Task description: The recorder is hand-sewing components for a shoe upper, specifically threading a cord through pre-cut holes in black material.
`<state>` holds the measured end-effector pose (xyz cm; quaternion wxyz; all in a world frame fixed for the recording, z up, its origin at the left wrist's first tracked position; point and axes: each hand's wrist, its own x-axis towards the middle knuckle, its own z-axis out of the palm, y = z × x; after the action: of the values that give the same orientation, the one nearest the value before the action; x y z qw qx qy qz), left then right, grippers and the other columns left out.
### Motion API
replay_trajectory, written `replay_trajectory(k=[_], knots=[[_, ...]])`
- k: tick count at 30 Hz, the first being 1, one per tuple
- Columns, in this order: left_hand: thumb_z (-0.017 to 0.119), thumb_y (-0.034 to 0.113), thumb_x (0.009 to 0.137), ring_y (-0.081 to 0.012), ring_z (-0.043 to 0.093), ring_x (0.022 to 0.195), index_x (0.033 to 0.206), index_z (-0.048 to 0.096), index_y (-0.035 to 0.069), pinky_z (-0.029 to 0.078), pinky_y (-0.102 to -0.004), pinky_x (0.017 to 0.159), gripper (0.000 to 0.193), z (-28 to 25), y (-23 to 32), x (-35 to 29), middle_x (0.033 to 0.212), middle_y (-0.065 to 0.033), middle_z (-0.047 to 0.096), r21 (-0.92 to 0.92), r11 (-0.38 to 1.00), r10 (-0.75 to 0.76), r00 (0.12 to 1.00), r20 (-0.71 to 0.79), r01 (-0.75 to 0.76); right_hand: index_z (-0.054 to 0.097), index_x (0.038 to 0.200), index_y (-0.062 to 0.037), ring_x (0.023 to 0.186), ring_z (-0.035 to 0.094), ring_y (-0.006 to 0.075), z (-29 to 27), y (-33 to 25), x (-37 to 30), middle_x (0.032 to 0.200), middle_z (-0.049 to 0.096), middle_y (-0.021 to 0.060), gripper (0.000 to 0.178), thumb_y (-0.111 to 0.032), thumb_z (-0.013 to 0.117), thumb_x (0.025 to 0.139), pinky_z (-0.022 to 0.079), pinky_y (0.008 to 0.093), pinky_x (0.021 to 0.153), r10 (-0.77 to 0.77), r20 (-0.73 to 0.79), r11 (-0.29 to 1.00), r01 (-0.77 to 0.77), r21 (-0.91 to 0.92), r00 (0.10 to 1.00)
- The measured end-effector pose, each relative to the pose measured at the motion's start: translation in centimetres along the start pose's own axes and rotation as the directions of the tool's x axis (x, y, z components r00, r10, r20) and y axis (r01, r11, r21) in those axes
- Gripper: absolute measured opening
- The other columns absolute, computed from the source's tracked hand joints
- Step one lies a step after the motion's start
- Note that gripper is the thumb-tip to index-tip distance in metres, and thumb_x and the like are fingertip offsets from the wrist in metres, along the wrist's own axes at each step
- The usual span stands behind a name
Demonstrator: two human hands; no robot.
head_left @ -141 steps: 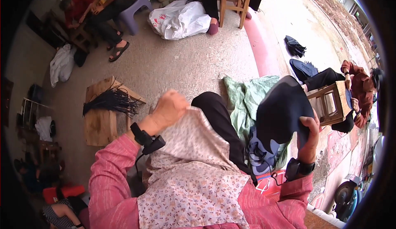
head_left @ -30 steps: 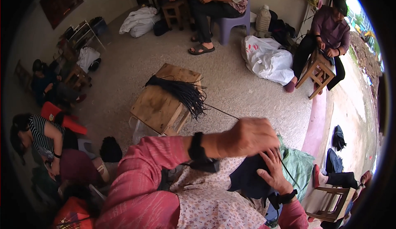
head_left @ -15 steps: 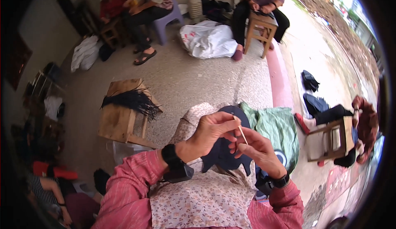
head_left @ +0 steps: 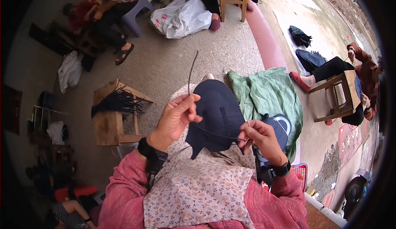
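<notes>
My left hand [head_left: 177, 117] is closed in a pinch on a thin dark cord [head_left: 191, 74]. One end of that cord rises above my fingers; the rest sags across to my right hand [head_left: 264, 140], whose fingers are closed at the cord's other end. A thin pale stick [head_left: 249, 124] shows at the right fingertips, mostly hidden. On my lap, behind both hands, lies a dark blue mesh piece [head_left: 216, 101] with a rounded far end and pointed tabs at the near end. It rests on a flowered apron [head_left: 198, 192].
A wooden stool [head_left: 106, 128] at left carries a bundle of dark cords [head_left: 117, 104]. Green cloth [head_left: 270, 90] lies right of my lap, beside another dark blue piece with a white ring [head_left: 281, 130]. A white sack [head_left: 181, 18] sits ahead. Other people sit around, one by a stool [head_left: 338, 94].
My hands have moved apart, left hand leftward and right hand slightly up. The dark cord now stretches between them; the pale stick formerly spanning both hands shows only at the right. The view has shifted.
</notes>
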<state>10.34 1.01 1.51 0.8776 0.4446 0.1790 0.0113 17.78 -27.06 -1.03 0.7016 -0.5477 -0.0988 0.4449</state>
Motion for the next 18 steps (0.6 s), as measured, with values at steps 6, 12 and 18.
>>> replay_trajectory(k=[6, 12, 18], knots=[[0.061, 0.023, 0.098, 0.0007, 0.036, 0.048, 0.104, 0.069, 0.005, 0.026, -0.0172, 0.041, 0.021, -5.2, 5.2, -1.1, 0.063, 0.0074, 0.049, 0.573, 0.790, 0.408, 0.885, -0.226, -0.218, 0.055, 0.123, 0.0010, 0.063, 0.055, 0.0073, -4.0, 1.6, 0.6, 0.087, 0.062, 0.0033, 0.025, -0.011, 0.052, 0.101, 0.043, 0.0200, 0.052, -0.192, -0.374, 0.935, 0.284, 0.210, 0.907], [0.059, 0.019, 0.099, -0.0010, 0.046, 0.060, 0.103, 0.070, 0.003, 0.036, -0.0174, 0.053, 0.020, -7.2, 5.4, -1.4, 0.074, 0.0047, 0.059, 0.975, 0.058, 0.863, 0.502, 0.059, -0.214, 0.053, 0.119, -0.0033, 0.049, 0.041, 0.0057, -3.8, -0.2, 1.1, 0.075, 0.054, 0.0001, 0.023, -0.021, 0.048, 0.104, 0.031, 0.0194, 0.043, -0.198, -0.340, 0.883, 0.319, 0.346, 0.919], [0.063, 0.021, 0.095, -0.0070, 0.056, 0.066, 0.095, 0.071, 0.002, 0.047, -0.0214, 0.061, 0.020, -5.9, -1.2, 0.4, 0.073, 0.0020, 0.059, 0.834, 0.551, 0.157, 0.978, -0.137, 0.028, 0.058, 0.107, -0.0024, 0.081, 0.064, 0.0156, -0.3, -0.3, 3.3, 0.099, 0.068, 0.0125, 0.022, -0.022, 0.048, 0.104, 0.051, 0.0318, 0.082, -0.304, -0.216, 0.918, 0.346, 0.194, 0.928]])
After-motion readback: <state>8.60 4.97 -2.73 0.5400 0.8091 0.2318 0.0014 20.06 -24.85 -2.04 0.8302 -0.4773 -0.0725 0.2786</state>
